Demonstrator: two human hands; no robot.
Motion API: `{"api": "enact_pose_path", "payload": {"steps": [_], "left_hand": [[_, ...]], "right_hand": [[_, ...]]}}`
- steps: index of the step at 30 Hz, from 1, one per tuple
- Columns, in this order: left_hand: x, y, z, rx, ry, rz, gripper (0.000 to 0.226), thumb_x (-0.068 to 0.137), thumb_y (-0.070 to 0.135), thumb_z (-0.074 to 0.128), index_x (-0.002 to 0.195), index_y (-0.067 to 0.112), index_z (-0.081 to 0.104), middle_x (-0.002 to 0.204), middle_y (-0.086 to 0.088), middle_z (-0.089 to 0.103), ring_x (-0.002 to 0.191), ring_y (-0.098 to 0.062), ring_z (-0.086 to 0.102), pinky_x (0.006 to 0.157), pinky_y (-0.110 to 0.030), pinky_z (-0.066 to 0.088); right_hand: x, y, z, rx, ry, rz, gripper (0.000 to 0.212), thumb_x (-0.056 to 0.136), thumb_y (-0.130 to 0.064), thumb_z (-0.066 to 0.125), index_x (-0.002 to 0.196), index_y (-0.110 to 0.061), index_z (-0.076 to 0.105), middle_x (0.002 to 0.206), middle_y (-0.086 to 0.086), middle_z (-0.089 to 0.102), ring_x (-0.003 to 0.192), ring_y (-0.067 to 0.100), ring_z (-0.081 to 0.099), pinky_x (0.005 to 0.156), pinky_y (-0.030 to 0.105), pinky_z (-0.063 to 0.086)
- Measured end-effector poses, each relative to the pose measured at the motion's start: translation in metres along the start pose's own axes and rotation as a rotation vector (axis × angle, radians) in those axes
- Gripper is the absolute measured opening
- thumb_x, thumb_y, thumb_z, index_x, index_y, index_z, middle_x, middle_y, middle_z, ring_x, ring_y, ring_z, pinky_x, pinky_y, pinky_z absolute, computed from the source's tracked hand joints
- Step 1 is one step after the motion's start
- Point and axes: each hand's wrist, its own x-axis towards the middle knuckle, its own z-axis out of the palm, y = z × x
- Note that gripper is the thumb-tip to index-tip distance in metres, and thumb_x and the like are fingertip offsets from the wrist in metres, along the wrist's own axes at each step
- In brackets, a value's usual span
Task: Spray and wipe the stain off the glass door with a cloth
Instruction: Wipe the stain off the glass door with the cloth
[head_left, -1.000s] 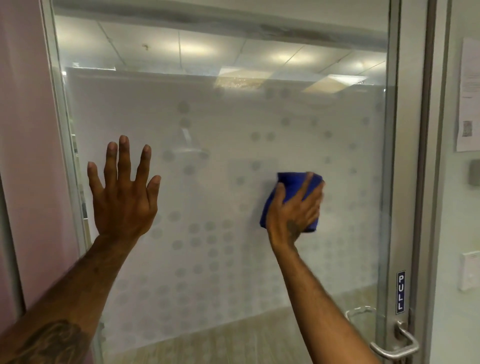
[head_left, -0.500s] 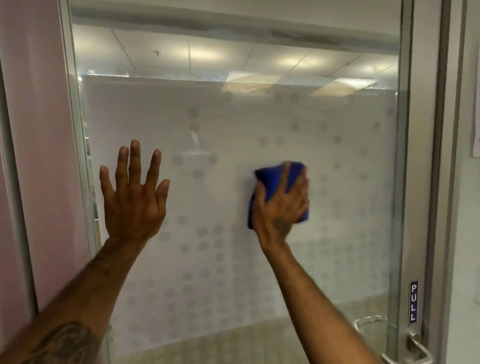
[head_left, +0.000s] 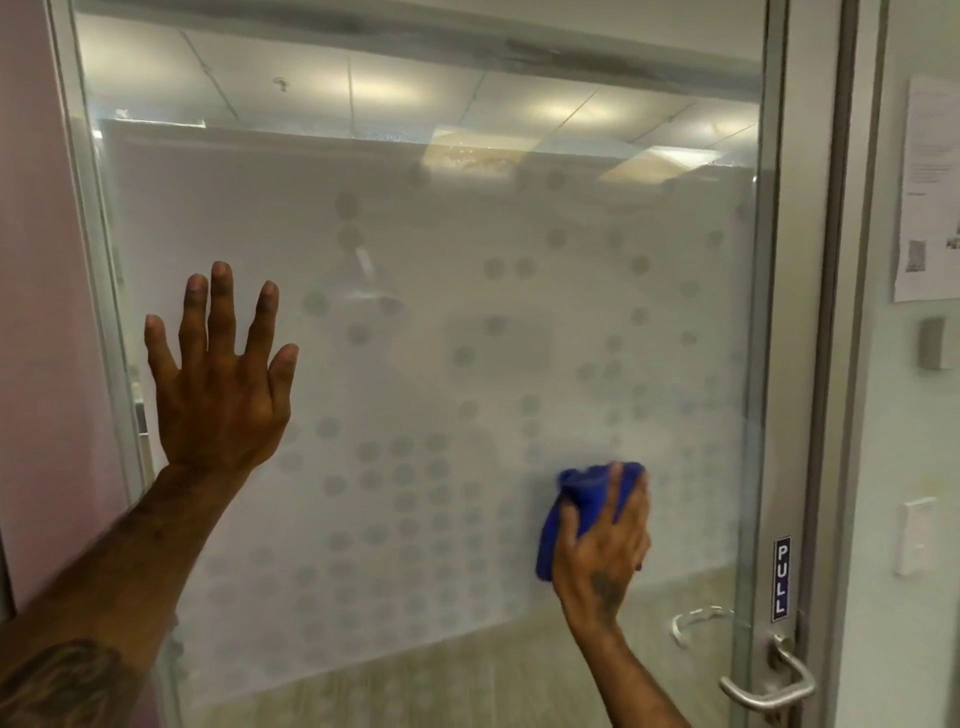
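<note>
The glass door (head_left: 441, 218) fills the view, frosted with a pattern of grey dots below a clear upper band. My right hand (head_left: 602, 551) presses a bunched blue cloth (head_left: 582, 499) against the glass, low and to the right, near the door's metal frame. My left hand (head_left: 218, 384) lies flat on the glass at the left, fingers spread, holding nothing. A faint darker patch (head_left: 498, 348) shows on the frosted glass above the cloth. No spray bottle is in view.
A metal lever handle (head_left: 769, 686) and a "PULL" sticker (head_left: 781, 578) sit on the door frame (head_left: 779, 312) at the lower right. A pink wall (head_left: 31, 312) borders the left. On the right wall hang a paper notice (head_left: 930, 197) and a light switch (head_left: 914, 535).
My right hand has dragged the blue cloth down and to the right across the glass. My left hand stays flat in the same spot.
</note>
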Motion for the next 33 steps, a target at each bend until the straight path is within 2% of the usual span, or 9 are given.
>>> {"api": "enact_pose_path", "payload": {"steps": [2,5,8,12,16,20,25,29,33], "left_hand": [[0.000,0.000,0.000,0.002,0.001,-0.002,0.065,0.106,0.053,0.022,0.163,0.026,0.007,0.171,-0.007,-0.002,0.158,-0.028,0.001,0.123,-0.060,0.008],[-0.001,-0.001,-0.001,0.017,0.009,-0.005,0.064,0.107,0.052,0.023,0.163,0.026,0.008,0.171,-0.007,-0.001,0.158,-0.028,0.002,0.123,-0.061,0.009],[0.000,0.000,-0.001,0.025,0.011,-0.001,0.064,0.106,0.051,0.022,0.163,0.026,0.007,0.171,-0.008,0.000,0.158,-0.028,0.002,0.123,-0.060,0.009],[0.000,0.001,-0.002,0.042,0.005,-0.007,0.065,0.106,0.051,0.022,0.163,0.025,0.008,0.171,-0.008,0.001,0.158,-0.029,0.003,0.123,-0.061,0.010],[0.000,0.002,-0.003,0.057,-0.002,-0.013,0.064,0.106,0.053,0.018,0.163,0.025,0.009,0.171,-0.009,0.002,0.158,-0.029,0.005,0.123,-0.061,0.012],[0.000,0.003,-0.004,0.071,-0.006,-0.014,0.063,0.106,0.053,0.016,0.163,0.025,0.010,0.171,-0.009,0.004,0.157,-0.029,0.006,0.122,-0.061,0.013],[0.001,0.001,-0.002,0.079,-0.019,-0.014,0.065,0.106,0.055,0.018,0.163,0.026,0.010,0.171,-0.008,0.003,0.158,-0.029,0.005,0.123,-0.060,0.011],[0.001,0.000,-0.001,0.087,-0.030,-0.002,0.067,0.105,0.057,0.020,0.163,0.025,0.009,0.171,-0.009,0.004,0.157,-0.030,0.006,0.124,-0.059,0.010],[0.001,-0.002,-0.001,0.058,-0.023,0.009,0.066,0.106,0.056,0.022,0.163,0.025,0.009,0.171,-0.010,0.004,0.157,-0.030,0.005,0.124,-0.059,0.009]], "right_hand": [[0.018,-0.004,-0.002,0.125,0.063,0.265,0.076,0.091,-0.058,0.035,0.156,-0.022,0.020,0.163,0.017,0.019,0.147,0.040,0.024,0.115,0.061,0.026],[0.060,-0.019,-0.002,0.225,0.152,0.539,0.071,0.097,-0.056,0.037,0.157,-0.023,0.017,0.166,0.012,0.013,0.149,0.037,0.018,0.117,0.059,0.019],[0.108,-0.042,-0.005,0.223,0.192,0.563,0.067,0.101,-0.052,0.036,0.158,-0.022,0.017,0.166,0.012,0.012,0.149,0.036,0.017,0.117,0.058,0.017],[0.165,-0.088,-0.013,0.196,0.196,0.399,0.068,0.101,-0.053,0.037,0.158,-0.023,0.017,0.166,0.012,0.011,0.149,0.036,0.017,0.117,0.057,0.016],[0.187,-0.144,-0.012,0.125,0.182,0.185,0.070,0.099,-0.054,0.038,0.158,-0.023,0.016,0.166,0.012,0.012,0.149,0.036,0.017,0.117,0.057,0.018],[0.174,-0.198,-0.002,0.044,0.124,-0.044,0.074,0.097,-0.057,0.038,0.158,-0.024,0.014,0.166,0.013,0.011,0.150,0.037,0.017,0.117,0.057,0.017],[0.126,-0.251,0.017,-0.013,0.049,-0.451,0.075,0.091,-0.063,0.038,0.156,-0.027,0.025,0.164,0.014,0.018,0.149,0.039,0.019,0.116,0.059,0.016],[0.085,-0.250,0.038,-0.088,-0.003,-0.824,0.075,0.091,-0.065,0.041,0.155,-0.027,0.030,0.164,0.014,0.019,0.151,0.039,0.015,0.118,0.063,0.011],[0.063,-0.205,0.036,-0.148,-0.066,-1.212,0.071,0.090,-0.062,0.046,0.153,-0.031,0.033,0.164,0.012,0.020,0.152,0.036,0.014,0.116,0.063,0.015]]}}
